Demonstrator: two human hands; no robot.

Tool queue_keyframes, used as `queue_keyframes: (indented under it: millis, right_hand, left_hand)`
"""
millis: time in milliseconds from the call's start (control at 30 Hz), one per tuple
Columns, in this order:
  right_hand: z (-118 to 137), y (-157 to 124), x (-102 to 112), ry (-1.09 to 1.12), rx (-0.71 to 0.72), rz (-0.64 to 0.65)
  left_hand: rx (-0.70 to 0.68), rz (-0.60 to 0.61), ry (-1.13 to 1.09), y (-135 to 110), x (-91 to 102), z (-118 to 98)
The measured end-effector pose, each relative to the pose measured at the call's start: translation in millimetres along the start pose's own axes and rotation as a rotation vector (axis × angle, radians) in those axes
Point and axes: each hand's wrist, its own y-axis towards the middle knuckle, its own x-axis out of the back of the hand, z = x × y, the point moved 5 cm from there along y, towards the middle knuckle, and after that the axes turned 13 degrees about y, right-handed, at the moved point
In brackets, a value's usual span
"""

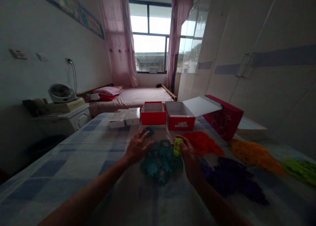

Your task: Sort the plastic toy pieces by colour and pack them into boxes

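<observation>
My right hand [189,155] is closed on a small yellow-green plastic piece [177,147], gripped between thumb and fingers. Just below and left of it lies a pile of teal gear-shaped plastic pieces [158,163]. My left hand [136,147] is open, its fingers spread beside the upper left of that pile. At its fingertips is a separate dark teal piece [149,131]; whether they touch it I cannot tell. A red pile of pieces [201,143] lies just beyond my right hand, and a dark purple pile [229,178] sits to its right.
Farther right are an orange pile [255,155] and a yellow-green pile [300,168]. Along the far side stand white boxes [132,116], an open red box [153,118], another red box [181,123] with its white lid raised, and a tilted dark red box [225,120]. A checked cloth [81,166] covers the surface.
</observation>
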Motion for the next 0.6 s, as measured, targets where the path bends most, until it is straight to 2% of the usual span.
queue_keyframes:
  millis: [100,167,300,433,533,600]
  right_hand:
    - [-6.5,-5.8,-7.3,-0.016,-0.015,0.09]
    - [-11.6,-10.4,-12.1,-0.06,-0.002,0.151]
    - [-13.5,-18.5,-16.2,-0.158,0.07,0.214]
    - [-8.5,-24.1,-20.1,-0.204,0.131,0.268]
    - [-5.5,-26.5,-23.8,-0.25,0.181,0.296]
    - [-4.1,-27.9,-27.0,-0.265,0.2,0.312]
  left_hand:
    - [0.205,0.105,0.012,35.5,-21.8,37.3]
    - [0.232,0.145,-0.017,48.6,-36.3,44.9]
    - [0.142,0.142,-0.042,48.4,-48.4,29.6]
    - [0.063,0.159,-0.158,41.7,-42.3,10.4]
    - [0.055,0.107,-0.231,48.4,-35.7,3.3]
    - [0.034,0.124,-0.276,54.4,-37.7,-2.5]
